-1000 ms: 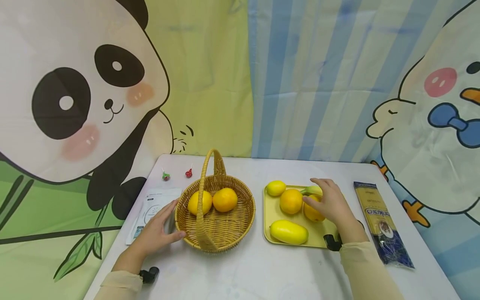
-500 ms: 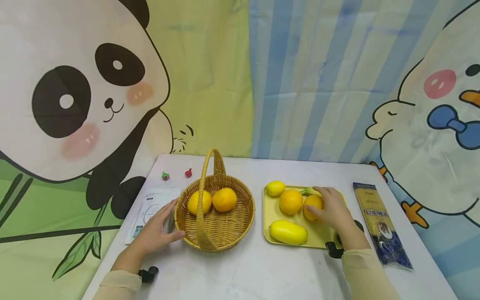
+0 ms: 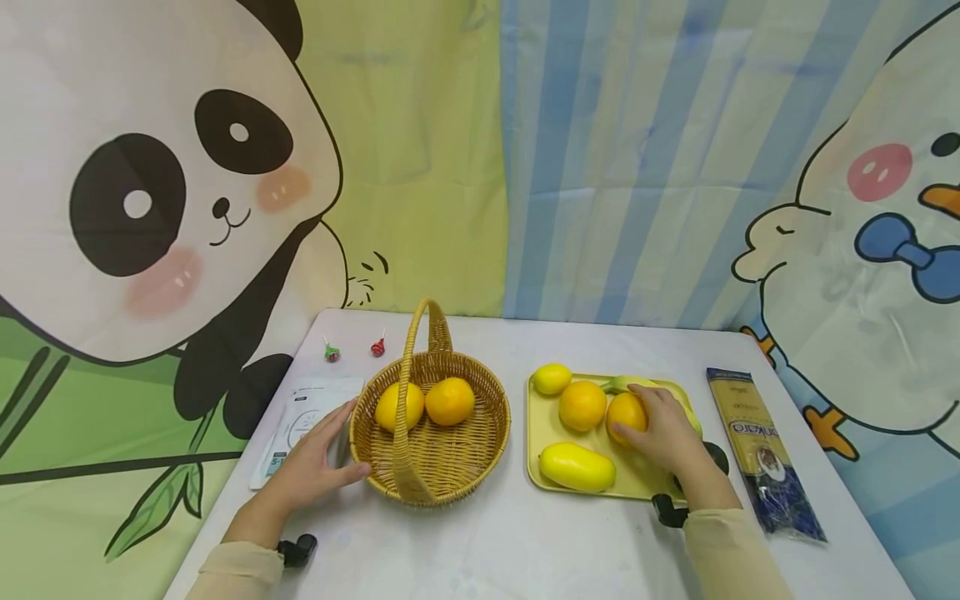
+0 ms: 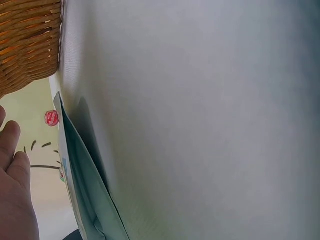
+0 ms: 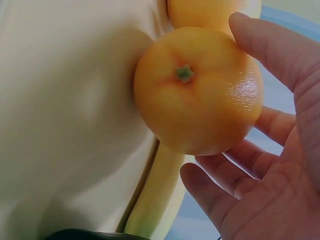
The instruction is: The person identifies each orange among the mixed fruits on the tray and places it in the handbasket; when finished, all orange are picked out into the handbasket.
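My right hand [image 3: 663, 431] is around an orange [image 5: 197, 92] on the yellow tray [image 3: 534, 433], thumb on one side and fingers curved along the other. Beside it lie a second orange [image 3: 582, 406], a lemon [image 3: 552, 379], a long yellow fruit [image 3: 577, 467] and a banana [image 5: 155, 195], partly hidden by the hand in the head view. My left hand [image 3: 315, 461] rests with spread, relaxed fingers at the left side of the wicker basket [image 3: 468, 467]. Inside the basket are two orange-yellow fruits [image 3: 450, 401], one partly behind the handle.
Left of the basket lies a flat white packet [image 3: 300, 417], partly under the left forearm's line. Behind it are a green lollipop [image 3: 332, 354] and a red lollipop [image 3: 378, 347]. A gold and blue packet [image 3: 765, 454] lies right of the tray. Printed curtains [image 3: 600, 167] rise behind the table.
My right hand has lowered and come toward me from above the tray's far side, closing around the right-hand orange. The left hand and the basket have stayed put.
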Demonstrator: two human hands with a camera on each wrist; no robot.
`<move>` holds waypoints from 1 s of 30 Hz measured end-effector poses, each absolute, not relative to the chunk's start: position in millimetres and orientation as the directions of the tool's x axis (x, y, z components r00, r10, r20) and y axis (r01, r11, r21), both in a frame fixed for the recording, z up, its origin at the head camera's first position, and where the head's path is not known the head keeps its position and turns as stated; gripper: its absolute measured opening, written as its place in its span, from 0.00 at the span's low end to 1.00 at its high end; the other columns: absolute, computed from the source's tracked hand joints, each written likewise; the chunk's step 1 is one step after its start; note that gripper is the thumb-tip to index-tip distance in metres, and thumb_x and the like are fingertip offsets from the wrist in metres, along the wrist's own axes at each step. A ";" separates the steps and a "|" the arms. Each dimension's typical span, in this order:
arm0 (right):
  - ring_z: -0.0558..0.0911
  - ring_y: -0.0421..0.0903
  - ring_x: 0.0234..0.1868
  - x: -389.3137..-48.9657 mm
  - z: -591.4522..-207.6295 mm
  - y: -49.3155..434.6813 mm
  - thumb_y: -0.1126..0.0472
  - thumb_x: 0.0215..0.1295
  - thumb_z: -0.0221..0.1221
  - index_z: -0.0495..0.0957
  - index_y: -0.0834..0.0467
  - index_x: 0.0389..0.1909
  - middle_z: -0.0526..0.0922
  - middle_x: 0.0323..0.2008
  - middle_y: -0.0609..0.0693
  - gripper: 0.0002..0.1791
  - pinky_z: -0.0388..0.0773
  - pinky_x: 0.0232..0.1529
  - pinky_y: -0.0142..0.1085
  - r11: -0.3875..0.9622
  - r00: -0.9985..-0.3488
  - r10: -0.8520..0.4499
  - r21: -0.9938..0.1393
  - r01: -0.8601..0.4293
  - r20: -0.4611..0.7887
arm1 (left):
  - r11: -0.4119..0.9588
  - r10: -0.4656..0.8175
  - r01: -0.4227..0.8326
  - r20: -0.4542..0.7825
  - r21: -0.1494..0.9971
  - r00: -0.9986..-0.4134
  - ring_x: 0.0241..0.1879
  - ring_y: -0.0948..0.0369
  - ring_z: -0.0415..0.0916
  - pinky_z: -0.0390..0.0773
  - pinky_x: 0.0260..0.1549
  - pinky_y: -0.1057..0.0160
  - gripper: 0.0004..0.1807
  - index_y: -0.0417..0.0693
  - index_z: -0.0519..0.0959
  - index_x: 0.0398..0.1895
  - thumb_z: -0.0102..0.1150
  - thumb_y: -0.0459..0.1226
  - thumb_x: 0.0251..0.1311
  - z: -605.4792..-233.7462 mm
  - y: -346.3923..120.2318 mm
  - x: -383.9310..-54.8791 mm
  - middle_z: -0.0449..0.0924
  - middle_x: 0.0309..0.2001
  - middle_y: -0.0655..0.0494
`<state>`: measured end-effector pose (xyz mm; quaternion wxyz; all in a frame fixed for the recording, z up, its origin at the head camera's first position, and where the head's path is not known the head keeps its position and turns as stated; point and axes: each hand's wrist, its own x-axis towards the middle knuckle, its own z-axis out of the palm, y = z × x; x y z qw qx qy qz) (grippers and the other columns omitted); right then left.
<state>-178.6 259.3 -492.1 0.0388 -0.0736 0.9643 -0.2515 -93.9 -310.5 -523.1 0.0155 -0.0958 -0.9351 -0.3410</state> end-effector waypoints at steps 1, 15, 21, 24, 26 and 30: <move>0.71 0.68 0.67 -178.4 -493.1 259.5 0.42 0.66 0.69 0.63 0.61 0.78 0.67 0.69 0.70 0.47 0.70 0.68 0.69 0.863 -0.986 -0.164 -0.490 -0.125 -0.037 | 0.750 0.168 0.187 0.091 0.635 -0.982 0.79 0.34 0.56 0.60 0.70 0.23 0.62 0.59 0.51 0.86 0.79 0.56 0.51 -522.8 -310.5 -93.7 0.56 0.83 0.44; 0.70 0.69 0.68 -173.8 -496.9 257.9 0.46 0.63 0.72 0.59 0.60 0.79 0.65 0.72 0.71 0.50 0.71 0.67 0.69 0.849 -0.988 -0.148 -0.517 -0.108 -0.036 | 0.756 0.161 0.179 0.086 0.629 -0.983 0.79 0.34 0.56 0.60 0.70 0.22 0.62 0.59 0.51 0.86 0.78 0.57 0.52 -521.0 -310.4 -93.4 0.56 0.83 0.43; 0.70 0.69 0.68 -172.2 -497.5 259.1 0.47 0.62 0.73 0.60 0.60 0.79 0.65 0.71 0.71 0.50 0.70 0.68 0.69 0.848 -0.991 -0.128 -0.523 -0.088 -0.041 | 0.752 0.158 0.172 0.079 0.636 -0.984 0.80 0.35 0.56 0.60 0.71 0.23 0.62 0.61 0.51 0.86 0.78 0.57 0.51 -521.6 -309.9 -92.9 0.56 0.83 0.45; 0.71 0.69 0.67 -171.8 -497.4 260.2 0.47 0.61 0.73 0.61 0.61 0.78 0.66 0.70 0.71 0.50 0.71 0.67 0.69 0.849 -0.991 -0.127 -0.522 -0.089 -0.039 | 0.751 0.159 0.172 0.078 0.638 -0.984 0.80 0.35 0.56 0.60 0.71 0.23 0.62 0.62 0.50 0.86 0.78 0.57 0.51 -520.9 -309.8 -93.4 0.56 0.83 0.46; 0.72 0.69 0.66 -171.9 -497.4 261.4 0.46 0.61 0.73 0.61 0.61 0.78 0.67 0.69 0.72 0.50 0.72 0.66 0.69 0.852 -0.991 -0.129 -0.516 -0.089 -0.043 | 0.752 0.158 0.170 0.077 0.637 -0.985 0.80 0.35 0.56 0.60 0.70 0.23 0.62 0.62 0.50 0.86 0.78 0.57 0.51 -520.5 -309.9 -93.6 0.56 0.83 0.45; 0.73 0.68 0.64 -172.3 -497.5 263.0 0.45 0.61 0.73 0.62 0.62 0.77 0.68 0.68 0.72 0.50 0.73 0.65 0.68 0.859 -0.990 -0.132 -0.505 -0.087 -0.053 | 0.756 0.156 0.167 0.074 0.633 -0.985 0.80 0.35 0.56 0.60 0.70 0.23 0.62 0.63 0.50 0.86 0.78 0.57 0.51 -520.8 -310.6 -93.8 0.56 0.83 0.45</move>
